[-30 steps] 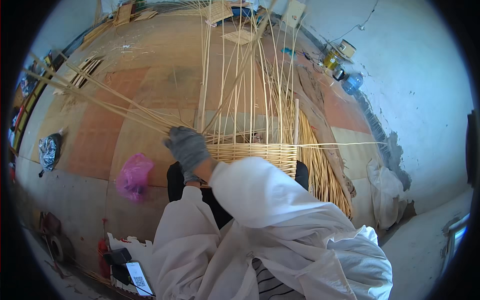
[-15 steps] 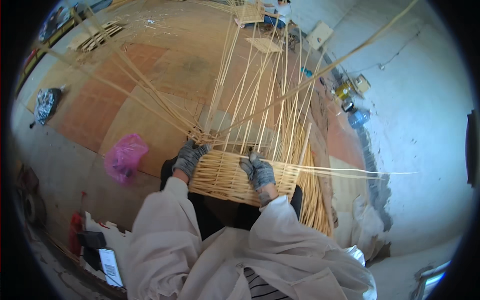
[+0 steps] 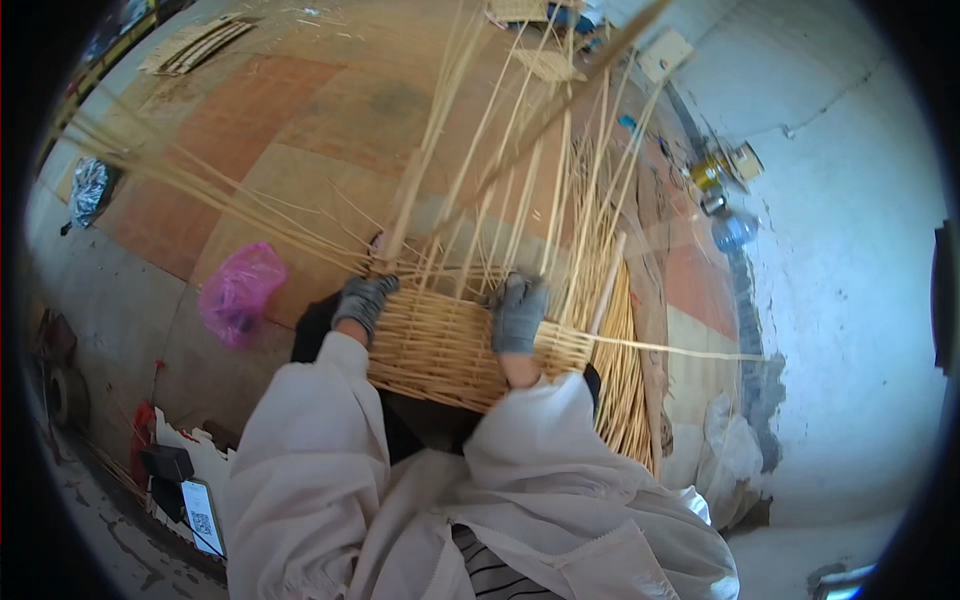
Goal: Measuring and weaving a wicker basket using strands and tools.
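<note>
A half-woven wicker basket rests across my lap, its pale woven side facing me and long upright rods rising from the far edge. My left hand, in a grey glove, is closed round the upper left corner. At the top edge, right of the middle, my gloved right hand is closed over the weave, slightly blurred; its fingertips are partly hidden behind the edge. A loose rod sticks out to the right from the top row. One thick, blurred rod slants up close to the camera.
A bundle of loose rods lies right of the basket. A pink plastic bag sits on the floor at left, a phone at lower left. Along the right wall stand a water jug and a clear bag. Flat slats lie far left.
The basket and left hand have shifted slightly left, and the left-hand rods have swung lower. My right hand has risen a little along the top edge, fingers now curled over it.
</note>
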A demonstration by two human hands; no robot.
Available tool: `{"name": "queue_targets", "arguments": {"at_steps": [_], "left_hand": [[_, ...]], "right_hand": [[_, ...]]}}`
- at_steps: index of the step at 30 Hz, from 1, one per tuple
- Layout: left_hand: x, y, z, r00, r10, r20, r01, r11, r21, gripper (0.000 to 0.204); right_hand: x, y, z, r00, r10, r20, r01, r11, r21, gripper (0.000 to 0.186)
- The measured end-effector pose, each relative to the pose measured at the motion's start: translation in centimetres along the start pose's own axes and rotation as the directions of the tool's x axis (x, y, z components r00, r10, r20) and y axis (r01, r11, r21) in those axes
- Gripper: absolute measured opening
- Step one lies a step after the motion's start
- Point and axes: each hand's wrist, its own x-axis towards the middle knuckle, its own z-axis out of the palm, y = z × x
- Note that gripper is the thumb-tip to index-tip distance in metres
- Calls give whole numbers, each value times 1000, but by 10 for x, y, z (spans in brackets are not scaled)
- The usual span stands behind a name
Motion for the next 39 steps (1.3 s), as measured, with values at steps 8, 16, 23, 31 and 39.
{"name": "queue_targets", "arguments": {"at_steps": [8, 16, 23, 31, 39], "left_hand": [[-130, 21, 39, 415, 856, -309, -532, 504, 681, 40], [-141, 52, 130, 771, 279, 572, -549, -163, 820, 69], [-147, 43, 123, 892, 279, 355, -349, -71, 934, 63], [-130, 89, 226, 897, -88, 432, -236, 732, 639, 59], [-156, 30, 209, 646, 258, 718, -704, -161, 691, 83]], "right_hand": [[-41, -37, -57, 997, -10, -73, 11, 1000, 24, 17], [47, -78, -30, 859, -26, 511, 483, 370, -794, 21], [-29, -104, -43, 996, -11, -85, 22, 991, 133, 24], [-50, -110, -124, 996, -27, -87, 30, 999, 31, 32], [-9, -132, -137, 944, -81, 320, 192, 923, -333, 31]]}}
